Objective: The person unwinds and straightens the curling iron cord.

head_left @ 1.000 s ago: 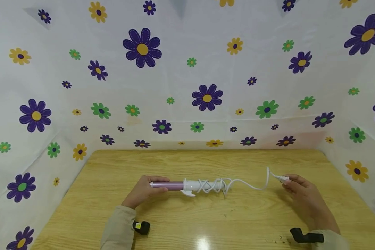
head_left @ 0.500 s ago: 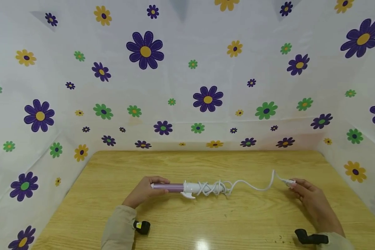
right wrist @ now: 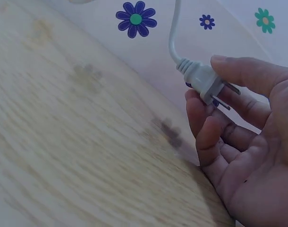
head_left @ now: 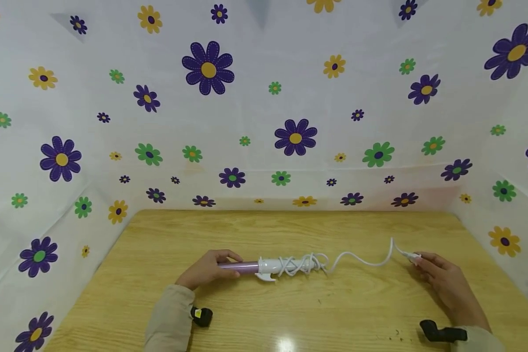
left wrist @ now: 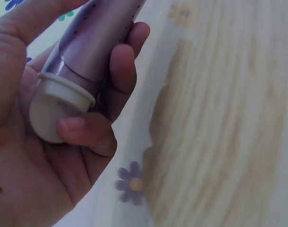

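A curling iron with a pinkish-purple barrel [head_left: 247, 267] and a white handle [head_left: 270, 266] lies crosswise in the head view. My left hand [head_left: 213, 269] grips the barrel's end, fingers curled round it; the left wrist view shows the pale end cap [left wrist: 59, 106] against my palm. White cord [head_left: 292, 265] is wound in crossing loops round the handle, and its loose length runs right in a wavy line. At that cord's end my right hand [head_left: 449, 283] pinches the white plug [right wrist: 200, 80] between thumb and fingers. Two metal prongs point back toward the palm.
Both hands are over a light wood-grain table [head_left: 246, 318]. White cloth with printed flowers [head_left: 255, 107] stands behind it and along both sides. Small dark specks [head_left: 396, 335] dot the tabletop near the right wrist. A black wrist camera [head_left: 442, 332] is on each sleeve.
My right hand has moved right with the plug, drawing the loose cord out longer. My left hand keeps hold of the barrel and has shifted slightly. The head view has moved a little.
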Tool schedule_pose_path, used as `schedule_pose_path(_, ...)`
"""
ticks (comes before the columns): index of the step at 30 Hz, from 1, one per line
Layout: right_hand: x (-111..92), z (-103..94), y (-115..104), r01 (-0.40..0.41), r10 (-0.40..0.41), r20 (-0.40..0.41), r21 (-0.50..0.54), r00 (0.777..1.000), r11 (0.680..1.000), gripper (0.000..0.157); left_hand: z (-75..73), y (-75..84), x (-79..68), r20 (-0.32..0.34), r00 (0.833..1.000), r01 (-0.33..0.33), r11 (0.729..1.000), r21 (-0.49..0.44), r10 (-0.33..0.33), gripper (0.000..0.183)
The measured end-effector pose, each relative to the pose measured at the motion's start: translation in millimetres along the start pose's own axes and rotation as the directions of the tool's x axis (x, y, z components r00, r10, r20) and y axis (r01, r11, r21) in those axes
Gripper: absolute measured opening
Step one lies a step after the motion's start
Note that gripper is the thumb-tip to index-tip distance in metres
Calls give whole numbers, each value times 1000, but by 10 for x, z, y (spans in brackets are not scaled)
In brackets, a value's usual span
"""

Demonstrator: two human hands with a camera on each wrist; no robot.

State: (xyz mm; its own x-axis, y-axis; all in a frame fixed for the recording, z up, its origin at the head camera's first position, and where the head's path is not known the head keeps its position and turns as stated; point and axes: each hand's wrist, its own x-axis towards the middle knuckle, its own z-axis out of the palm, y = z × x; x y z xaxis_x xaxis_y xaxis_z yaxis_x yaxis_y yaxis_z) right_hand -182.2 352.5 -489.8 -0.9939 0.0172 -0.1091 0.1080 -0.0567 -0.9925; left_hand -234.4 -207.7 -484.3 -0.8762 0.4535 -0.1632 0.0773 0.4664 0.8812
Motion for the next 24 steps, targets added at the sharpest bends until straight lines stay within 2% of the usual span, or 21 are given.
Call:
schedule_pose_path(2,11,5,-9,-21,17,-38,-91,999,996,16,10,8,17,14,1000,5,1000,18,-5,38)
schedule_pose_path(4,16,8,-12,-54,38,-76,-215,996,975,13,18,15,29,23,1000,11,999,34,-12,39)
schedule_pose_path(7,23,23,-14,-88,50,-104,-408,993,909,7,22,13,31,18,1000,19,998,60,-20,39)
schedule_pose_path(8,21,31,-18,-97,54,-107,-458,993,884,13,21,14,27,14,1000,20,998,66,-21,39)
schedule_pose_path(9,19,41,-24,-111,69,-108,-453,992,885,18,20,16,22,10,1000,17,997,71,-18,39)
schedule_pose_path(13,2,46,-76,-133,93,-105,-504,990,854,50,24,18,26,5,1000,6,998,67,-6,40)
schedule_pose_path(15,-4,29,-101,-145,105,-107,-513,989,846,57,29,14,35,4,1000,3,998,62,-4,40)
schedule_pose_path(16,-6,15,-109,-140,95,-108,-562,990,815,62,31,11,38,4,1000,3,998,61,-4,39)
schedule_pose_path(20,0,-25,-105,-131,82,-107,-638,991,759,65,32,4,28,3,1000,-3,998,70,3,39)
schedule_pose_path(24,2,-40,-92,-106,56,-95,-689,994,717,63,22,12,22,-2,1000,-5,998,69,6,39)
